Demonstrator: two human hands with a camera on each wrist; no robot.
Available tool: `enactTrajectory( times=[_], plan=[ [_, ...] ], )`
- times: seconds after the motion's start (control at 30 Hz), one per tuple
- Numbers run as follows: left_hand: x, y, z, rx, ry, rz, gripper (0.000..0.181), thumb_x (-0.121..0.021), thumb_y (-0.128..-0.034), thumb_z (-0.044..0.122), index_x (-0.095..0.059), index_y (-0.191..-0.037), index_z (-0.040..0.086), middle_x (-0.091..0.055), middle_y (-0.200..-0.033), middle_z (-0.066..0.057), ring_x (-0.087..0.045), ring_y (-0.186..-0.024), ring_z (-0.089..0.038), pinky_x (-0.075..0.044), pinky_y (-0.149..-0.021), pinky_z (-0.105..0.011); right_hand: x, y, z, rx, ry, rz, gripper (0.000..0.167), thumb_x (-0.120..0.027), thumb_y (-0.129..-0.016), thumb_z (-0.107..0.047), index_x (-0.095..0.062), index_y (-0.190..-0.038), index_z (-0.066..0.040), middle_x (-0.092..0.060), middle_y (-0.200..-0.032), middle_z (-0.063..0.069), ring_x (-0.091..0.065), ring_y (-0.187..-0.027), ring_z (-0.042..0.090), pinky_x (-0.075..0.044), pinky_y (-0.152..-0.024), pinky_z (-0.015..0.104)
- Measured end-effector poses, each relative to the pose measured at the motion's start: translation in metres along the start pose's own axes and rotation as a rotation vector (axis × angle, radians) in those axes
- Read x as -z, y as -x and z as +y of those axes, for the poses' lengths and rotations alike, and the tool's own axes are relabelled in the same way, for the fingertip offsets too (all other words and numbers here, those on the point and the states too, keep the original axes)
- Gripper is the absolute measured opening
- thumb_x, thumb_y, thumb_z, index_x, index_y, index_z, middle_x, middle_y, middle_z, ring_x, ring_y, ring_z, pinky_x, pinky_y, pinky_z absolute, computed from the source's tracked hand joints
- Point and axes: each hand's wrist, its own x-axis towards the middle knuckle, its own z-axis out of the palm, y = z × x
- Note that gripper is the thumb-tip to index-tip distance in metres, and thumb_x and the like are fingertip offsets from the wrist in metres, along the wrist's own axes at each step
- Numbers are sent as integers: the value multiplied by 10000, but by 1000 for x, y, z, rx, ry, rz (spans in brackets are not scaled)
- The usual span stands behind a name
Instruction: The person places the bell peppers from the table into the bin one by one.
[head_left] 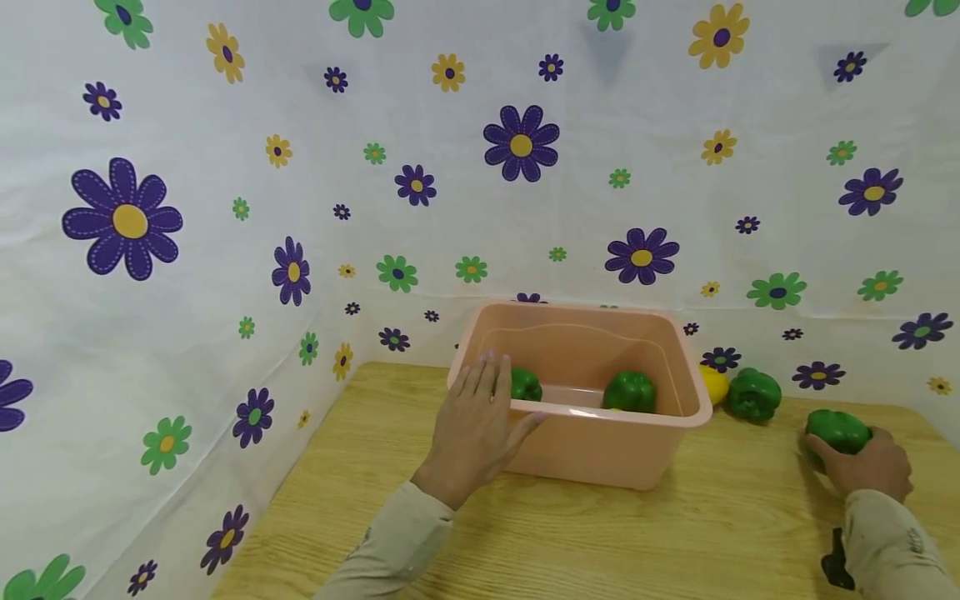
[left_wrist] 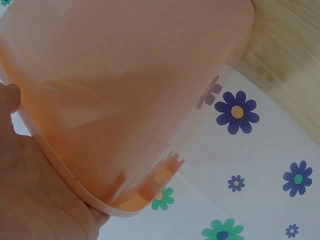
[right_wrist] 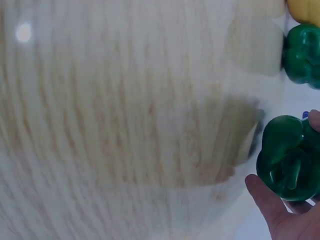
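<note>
A pink plastic bin (head_left: 585, 448) stands on the table near the back wall. My left hand (head_left: 467, 429) lies over its near left rim, fingers straight and thumb stretched along the front. In the left wrist view, the palm (left_wrist: 45, 185) touches the rim of the bin (left_wrist: 115, 95). Inside the bin are a green bell pepper (head_left: 632, 392) at the right and another green pepper (head_left: 527, 386), partly hidden by my left hand. Far to the right, my right hand (head_left: 876, 467) grips a green bell pepper (head_left: 838, 428), its stem visible in the right wrist view (right_wrist: 286, 157).
Right of the bin, by the wall, sit a green bell pepper (head_left: 753, 395) and a yellow one (head_left: 715, 386), partly behind the bin. Flower-printed white sheeting (head_left: 420, 125) borders the wood-grain table (head_left: 570, 533) at the back and left. A black object (head_left: 836, 562) shows beside the right sleeve.
</note>
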Motion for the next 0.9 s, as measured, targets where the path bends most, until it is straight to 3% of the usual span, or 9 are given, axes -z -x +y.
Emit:
enactTrajectory(
  times=[0.4,0.63,0.77,0.9],
  plan=[
    [-2,-2,-2,-18,-8,37,894,-335,-1022,665,-310,-1556,-52,-333,-1595,-229,-317,-1486,-346,-246,-1223,-453,23,3,-24,201,-179,191,778,-617,-980,-356,-310,-1491,145,-415,-1382,432,-428,-1232,572,-379,-991,709],
    [-3,-1,-1,-19,-9,37,890,-336,-1024,661,-311,-1555,-53,-329,-1598,-222,-307,-1491,-340,-245,-1224,-450,27,15,-47,254,-362,241,795,-666,-963,-318,-294,-1539,84,-382,-1493,361,-392,-1344,527,-349,-1093,663],
    [-2,-1,-2,-19,-6,35,888,-337,-1024,660,-313,-1555,-51,-327,-1600,-218,-305,-1492,-338,-246,-1224,-447,28,22,-64,255,-475,233,778,-709,-932,-329,-355,-1559,-34,-427,-1518,221,-481,-1303,355,-432,-1105,471],
    [0,0,-2,-16,-3,34,885,-342,-1022,663,-323,-1554,-44,-328,-1602,-210,-305,-1493,-335,-245,-1224,-444,32,30,-81,268,-537,224,764,-748,-904,-341,-401,-1551,-132,-460,-1496,117,-548,-983,43,-487,-905,165]
  ],
)
